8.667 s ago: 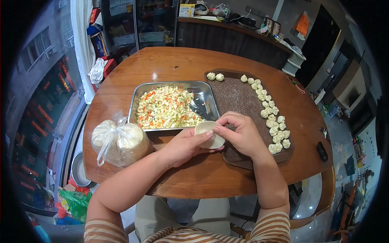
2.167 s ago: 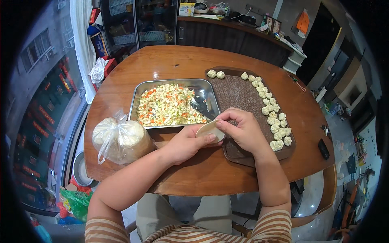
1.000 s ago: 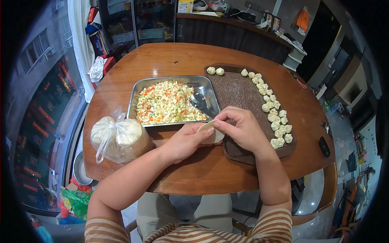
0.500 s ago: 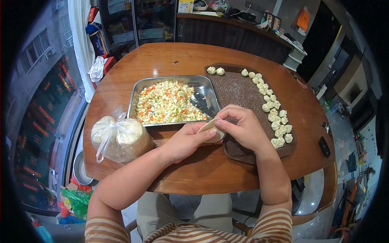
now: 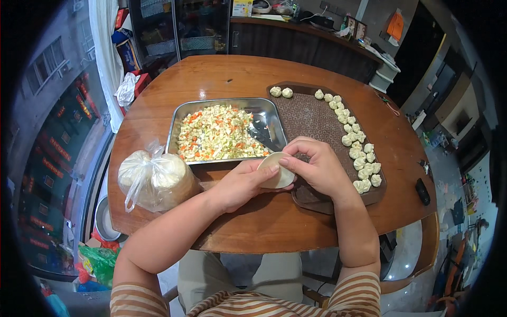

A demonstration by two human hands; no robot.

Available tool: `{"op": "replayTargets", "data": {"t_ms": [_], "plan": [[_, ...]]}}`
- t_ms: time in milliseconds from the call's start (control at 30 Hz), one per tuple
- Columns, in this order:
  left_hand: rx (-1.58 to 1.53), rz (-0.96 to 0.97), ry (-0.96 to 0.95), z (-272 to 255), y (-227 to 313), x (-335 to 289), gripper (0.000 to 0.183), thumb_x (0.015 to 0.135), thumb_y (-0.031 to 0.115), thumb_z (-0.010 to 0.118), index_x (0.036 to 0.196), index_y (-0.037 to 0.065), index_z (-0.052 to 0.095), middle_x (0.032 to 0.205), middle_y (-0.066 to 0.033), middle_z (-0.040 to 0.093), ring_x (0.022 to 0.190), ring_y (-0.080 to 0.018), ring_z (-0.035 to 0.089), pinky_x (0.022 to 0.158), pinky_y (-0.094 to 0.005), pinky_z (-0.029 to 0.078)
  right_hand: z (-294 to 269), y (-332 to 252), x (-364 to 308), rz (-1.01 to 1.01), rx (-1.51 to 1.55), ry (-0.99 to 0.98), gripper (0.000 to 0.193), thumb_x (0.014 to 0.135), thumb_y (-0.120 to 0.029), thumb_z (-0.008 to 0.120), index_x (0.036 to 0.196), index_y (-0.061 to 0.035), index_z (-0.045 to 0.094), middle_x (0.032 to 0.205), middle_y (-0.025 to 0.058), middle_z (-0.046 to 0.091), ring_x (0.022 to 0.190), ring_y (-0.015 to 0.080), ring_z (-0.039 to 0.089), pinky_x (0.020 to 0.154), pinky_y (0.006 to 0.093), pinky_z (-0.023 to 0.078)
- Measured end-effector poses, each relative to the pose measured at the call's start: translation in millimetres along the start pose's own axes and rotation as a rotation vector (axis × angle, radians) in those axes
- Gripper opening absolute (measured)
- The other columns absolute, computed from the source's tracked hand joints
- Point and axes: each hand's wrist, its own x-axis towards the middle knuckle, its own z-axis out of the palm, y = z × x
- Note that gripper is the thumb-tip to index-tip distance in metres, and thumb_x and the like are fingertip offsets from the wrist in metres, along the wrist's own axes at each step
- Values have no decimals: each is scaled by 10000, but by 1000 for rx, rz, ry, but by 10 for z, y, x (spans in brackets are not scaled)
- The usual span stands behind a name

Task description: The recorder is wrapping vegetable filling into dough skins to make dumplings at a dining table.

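A round, pale dumpling wrapper [image 5: 275,178] is held between both hands just in front of the metal tray. My left hand [image 5: 245,185] cradles it from below with the thumb on its face. The thumb and fingers of my right hand [image 5: 311,164] pinch its upper right edge. Beyond the hands lies the rectangular metal tray [image 5: 174,124] of chopped filling [image 5: 219,132], pale and green bits with orange pieces. A dark utensil [image 5: 266,138] rests in its right part. Several pleated dumplings [image 5: 363,158] line the right side of a brown patterned tray [image 5: 306,116]; two more sit at its far left corner.
A knotted clear plastic bag [image 5: 158,179] of round, pale wrappers stands at the left on the wooden table [image 5: 237,232]. A black object [image 5: 422,191] lies near the right edge. Scissors [image 5: 390,104] lie at the far right. A cluttered counter [image 5: 301,39] runs along the back.
The wrapper has been turned in my fingers so that more of its flat face shows. Both hands stay in nearly the same place.
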Motion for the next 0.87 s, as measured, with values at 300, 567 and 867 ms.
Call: {"op": "replayTargets", "data": {"t_ms": [300, 567, 867], "plan": [[-11, -12, -13, 4, 5, -7, 345, 997, 236, 440, 1218, -17, 518, 1138, -116, 609, 1069, -176, 586, 993, -322, 428, 41, -70, -12, 51, 129, -2, 145, 863, -94, 641, 859, 51, 647, 881, 83, 573, 719, 141, 628, 507, 247, 559], [-14, 0, -18, -28, -11, 1, 448, 966, 313, 503, 1252, -31, 476, 1179, -145, 586, 1106, -248, 586, 1013, -367, 423, 29, 57, 8, -84, -113, 60, 162, 831, -147, 674, 846, 14, 666, 801, 66, 602, 691, 118, 591, 578, 260, 483], [-17, -18, 20, 27, 25, -11, 360, 993, 266, 458, 1235, 6, 513, 1096, -112, 633, 1038, -177, 602, 974, -317, 436, 17, -24, -11, 94, 52, -8, 153, 863, -160, 660, 876, -8, 676, 915, 91, 594, 755, 170, 634, 621, 331, 573]]}}
